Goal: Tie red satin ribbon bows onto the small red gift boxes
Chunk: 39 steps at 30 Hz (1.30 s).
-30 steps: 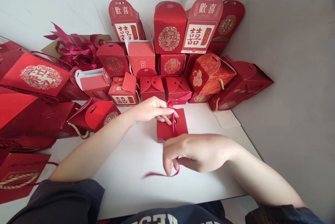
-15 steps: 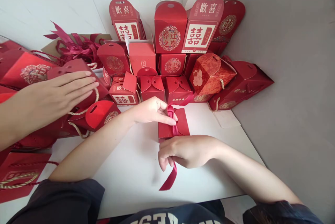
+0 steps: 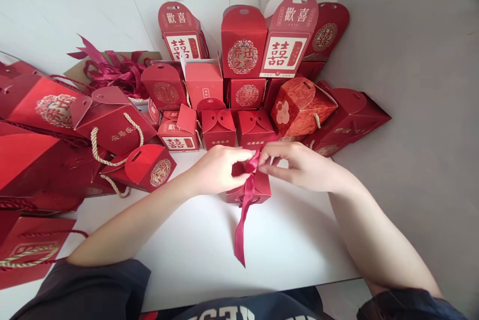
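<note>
A small red box (image 3: 264, 186) sits on the white table, with a crimson ribbon (image 3: 244, 215) tied over its top. One ribbon end hangs down the front onto the table. My left hand (image 3: 223, 168) pinches the ribbon at its knot from the left. From the right, my right hand (image 3: 295, 163) has its fingers closed on the ribbon just beside the knot, above the box. Both hands partly cover the top of the box.
Red gift boxes (image 3: 244, 43) stand stacked behind the hands. More boxes with rope handles (image 3: 119, 130) crowd the left side. A heap of crimson ribbons (image 3: 112, 76) lies at the back left. The white table (image 3: 194, 260) meets a grey wall on the right.
My right hand has moved up from below the box to the ribbon knot. The hanging ribbon end now falls straighter. Another person's hand at the left has left the view.
</note>
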Motion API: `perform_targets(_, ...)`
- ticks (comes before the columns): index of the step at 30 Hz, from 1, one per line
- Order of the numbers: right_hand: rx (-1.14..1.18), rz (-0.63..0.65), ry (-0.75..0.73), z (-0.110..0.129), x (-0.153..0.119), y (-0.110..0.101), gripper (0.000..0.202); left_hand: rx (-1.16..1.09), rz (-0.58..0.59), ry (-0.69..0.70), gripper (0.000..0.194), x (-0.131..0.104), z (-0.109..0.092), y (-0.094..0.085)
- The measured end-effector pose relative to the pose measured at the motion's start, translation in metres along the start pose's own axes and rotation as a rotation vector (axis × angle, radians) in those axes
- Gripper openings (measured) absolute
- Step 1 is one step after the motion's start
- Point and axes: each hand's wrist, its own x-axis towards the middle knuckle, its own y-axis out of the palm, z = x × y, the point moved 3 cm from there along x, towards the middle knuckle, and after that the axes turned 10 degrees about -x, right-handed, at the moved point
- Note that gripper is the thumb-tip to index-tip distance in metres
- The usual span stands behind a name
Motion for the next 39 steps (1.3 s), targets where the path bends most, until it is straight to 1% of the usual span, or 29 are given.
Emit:
perform_targets(2,-0.128,-0.140,0.028,-0.010,0.006,0.004,0.010,0.065,-0.098,0.081,0.004,-0.002,0.002,0.003)
perform_targets(3,-0.161,-0.172,0.018,-0.013,0.009,0.007,0.012,0.096,-0.154,0.125,0.004,-0.003,0.004,0.004)
perform_targets(6,-0.173,-0.192,-0.046,-0.015,0.016,0.016,0.017,0.188,-0.262,0.220,0.009,-0.006,0.012,0.011)
perform_targets(9,-0.148,-0.174,-0.064,-0.014,0.017,0.018,0.019,0.233,-0.300,0.209,0.017,-0.007,0.018,0.013)
perform_targets(14,-0.082,-0.161,-0.007,-0.020,0.016,0.016,0.017,0.100,-0.296,0.126,0.010,-0.004,0.021,0.011)
perform_targets(17,-0.054,-0.145,-0.001,-0.024,0.015,0.017,0.012,0.009,-0.278,0.092,0.006,-0.002,0.023,0.010)
perform_targets(22,-0.033,-0.158,0.008,-0.025,0.014,0.017,0.008,-0.115,-0.255,0.041,0.003,0.002,0.027,0.010)
perform_targets(24,-0.021,-0.153,0.008,-0.024,0.013,0.018,0.008,-0.133,-0.248,0.016,0.004,0.003,0.029,0.010)
perform_targets(27,0.010,-0.100,0.014,-0.023,0.013,0.019,0.007,-0.142,-0.244,-0.015,0.005,0.003,0.029,0.010)
perform_targets(30,0.014,-0.053,0.022,-0.022,0.013,0.018,0.008,-0.139,-0.220,-0.009,0.004,0.003,0.028,0.011)
perform_targets(34,-0.019,-0.086,0.051,-0.021,0.011,0.013,0.013,-0.145,-0.200,-0.011,0.006,0.003,0.028,0.013)
perform_targets(39,0.030,-0.086,0.007,-0.018,0.012,0.018,0.019,-0.160,-0.210,-0.008,0.004,0.002,0.027,0.013)
